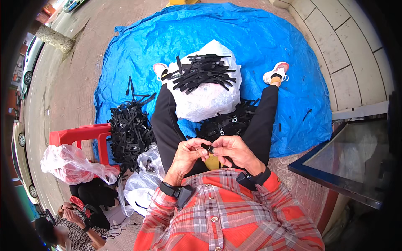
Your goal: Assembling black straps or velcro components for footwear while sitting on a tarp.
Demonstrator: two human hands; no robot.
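My left hand and my right hand meet in front of my chest, both pinching one small black zipper piece between their fingertips. I sit with my legs spread on a blue tarp. Between my legs stands a white plastic bag with several black strips laid on top. A heap of black zipper pieces lies just beyond my hands, on the tarp by my right thigh.
A large pile of black strips lies to my left beside a red plastic stool. Clear plastic bags sit near it. Another person crouches at lower left. A glass-topped frame stands at right.
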